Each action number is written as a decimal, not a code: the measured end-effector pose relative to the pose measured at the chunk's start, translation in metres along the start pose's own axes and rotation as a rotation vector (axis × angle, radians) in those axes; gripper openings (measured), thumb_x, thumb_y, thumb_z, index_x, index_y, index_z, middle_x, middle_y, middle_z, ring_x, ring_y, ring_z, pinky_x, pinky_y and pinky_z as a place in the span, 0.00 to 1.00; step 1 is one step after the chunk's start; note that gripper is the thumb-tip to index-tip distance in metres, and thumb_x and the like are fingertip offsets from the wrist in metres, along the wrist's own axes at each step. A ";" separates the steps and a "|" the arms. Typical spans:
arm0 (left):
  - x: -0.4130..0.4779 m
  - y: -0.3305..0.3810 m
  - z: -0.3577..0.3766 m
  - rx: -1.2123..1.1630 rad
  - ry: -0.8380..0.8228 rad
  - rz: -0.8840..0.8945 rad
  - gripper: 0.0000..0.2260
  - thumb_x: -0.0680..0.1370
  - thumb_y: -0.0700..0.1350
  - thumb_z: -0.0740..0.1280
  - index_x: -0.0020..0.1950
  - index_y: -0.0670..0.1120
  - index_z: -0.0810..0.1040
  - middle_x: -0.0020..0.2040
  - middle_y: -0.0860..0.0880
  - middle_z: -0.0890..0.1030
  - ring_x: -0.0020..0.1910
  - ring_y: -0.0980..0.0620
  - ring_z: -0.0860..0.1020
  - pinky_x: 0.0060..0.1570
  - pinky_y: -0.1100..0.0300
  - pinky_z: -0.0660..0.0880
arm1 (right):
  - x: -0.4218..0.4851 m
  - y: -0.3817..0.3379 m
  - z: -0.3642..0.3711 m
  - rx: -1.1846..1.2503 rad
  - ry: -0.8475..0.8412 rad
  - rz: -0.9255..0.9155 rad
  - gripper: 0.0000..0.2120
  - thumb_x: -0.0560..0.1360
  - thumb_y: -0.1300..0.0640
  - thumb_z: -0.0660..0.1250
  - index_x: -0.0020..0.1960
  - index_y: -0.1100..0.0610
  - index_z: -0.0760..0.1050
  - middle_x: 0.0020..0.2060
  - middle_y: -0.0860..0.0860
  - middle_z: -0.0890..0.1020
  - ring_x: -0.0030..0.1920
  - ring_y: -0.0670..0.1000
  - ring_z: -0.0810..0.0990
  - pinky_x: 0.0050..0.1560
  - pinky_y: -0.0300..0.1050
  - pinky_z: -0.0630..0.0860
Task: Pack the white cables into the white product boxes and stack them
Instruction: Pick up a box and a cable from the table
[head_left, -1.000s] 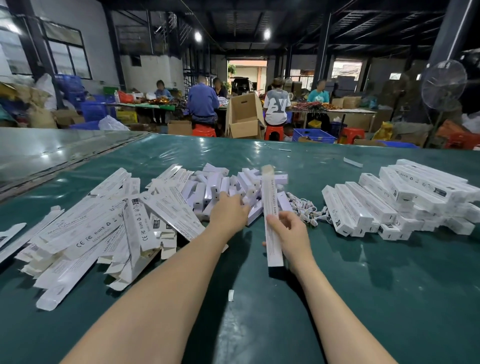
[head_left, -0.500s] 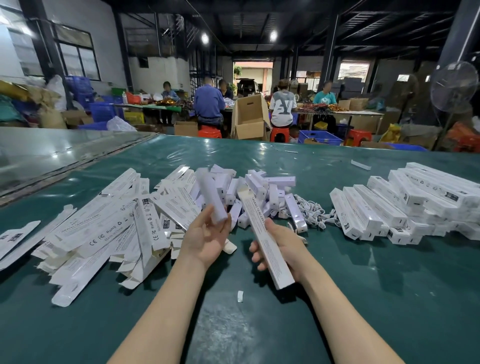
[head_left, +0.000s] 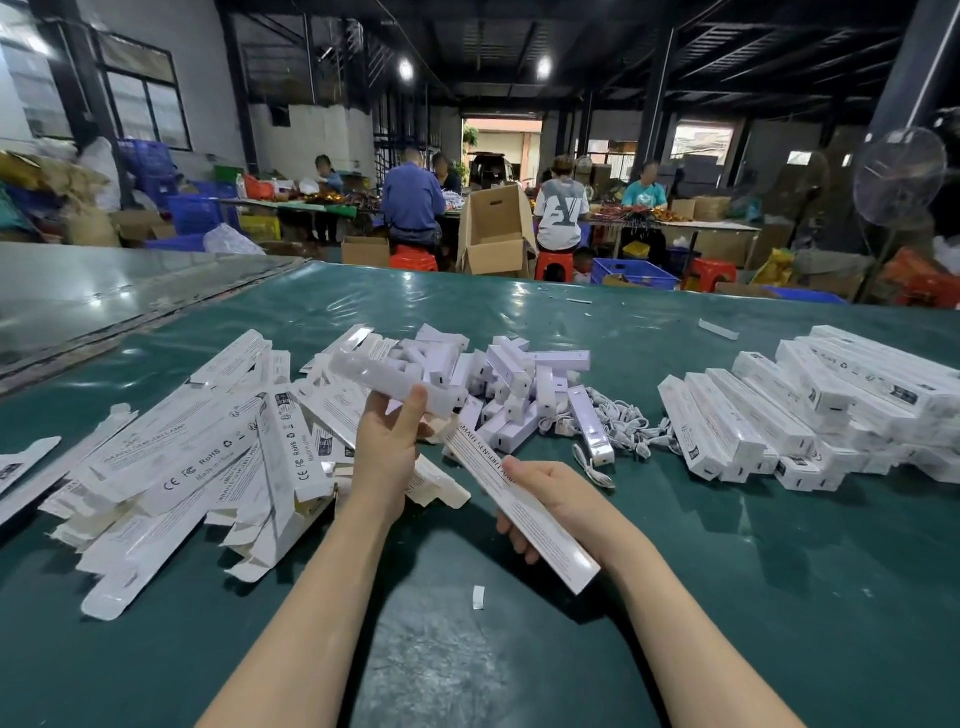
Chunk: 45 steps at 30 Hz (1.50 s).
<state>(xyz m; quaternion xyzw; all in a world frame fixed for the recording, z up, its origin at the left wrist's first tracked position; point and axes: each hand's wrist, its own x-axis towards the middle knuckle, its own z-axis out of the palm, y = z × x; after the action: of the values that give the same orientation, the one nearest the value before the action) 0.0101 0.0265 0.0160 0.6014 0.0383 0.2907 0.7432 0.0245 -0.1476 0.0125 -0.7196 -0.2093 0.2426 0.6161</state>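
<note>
Nearest, a paper scrap (head_left: 478, 597) lies on the green surface (head_left: 779, 597). Beyond it the right hand (head_left: 563, 501) is curled round a long white product box (head_left: 535, 525), fingers beneath and thumb on top. The box is held clear of the surface and points away to the left. The left hand (head_left: 387, 452) grips a pale, elongated white piece (head_left: 384, 379), fingers closed about its middle.

A second ago that hand was reaching into the central pile (head_left: 511, 384). The piece has since been lifted out and swung across, its right end now near the box's far end — insertion is judged imminent, not begun.

Motion blur prevents the piece being identified, and whether the box's far flap is open cannot be told. The white cables (head_left: 623, 423) lie loose beyond, between the pile and the stack of closed boxes (head_left: 831, 410) at right — that stack is cut off by the frame edge. Flattened boxes (head_left: 208, 467) are heaped at left.
</note>
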 end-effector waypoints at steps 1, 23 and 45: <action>0.000 -0.001 0.000 -0.007 0.001 -0.033 0.04 0.78 0.49 0.62 0.51 0.54 0.73 0.31 0.59 0.80 0.29 0.64 0.76 0.30 0.70 0.69 | 0.000 0.000 0.000 0.006 0.005 -0.002 0.14 0.78 0.48 0.59 0.42 0.57 0.75 0.27 0.55 0.79 0.23 0.51 0.76 0.21 0.39 0.73; 0.006 -0.001 -0.018 0.062 -0.126 -0.195 0.01 0.76 0.46 0.65 0.45 0.51 0.76 0.35 0.56 0.80 0.36 0.59 0.77 0.38 0.63 0.70 | -0.001 0.004 -0.002 0.105 -0.051 -0.053 0.13 0.71 0.43 0.63 0.40 0.52 0.78 0.27 0.55 0.79 0.22 0.50 0.75 0.20 0.37 0.71; 0.000 -0.001 -0.010 0.200 -0.103 -0.109 0.27 0.72 0.44 0.71 0.64 0.52 0.59 0.52 0.55 0.73 0.46 0.58 0.75 0.43 0.61 0.71 | 0.000 0.005 -0.005 0.064 -0.080 -0.019 0.26 0.67 0.41 0.63 0.51 0.63 0.76 0.28 0.53 0.79 0.21 0.49 0.74 0.20 0.37 0.70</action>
<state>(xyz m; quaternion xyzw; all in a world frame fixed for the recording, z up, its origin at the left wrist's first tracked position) 0.0062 0.0346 0.0121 0.6837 0.0615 0.2136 0.6951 0.0276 -0.1528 0.0084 -0.6870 -0.2329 0.2719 0.6324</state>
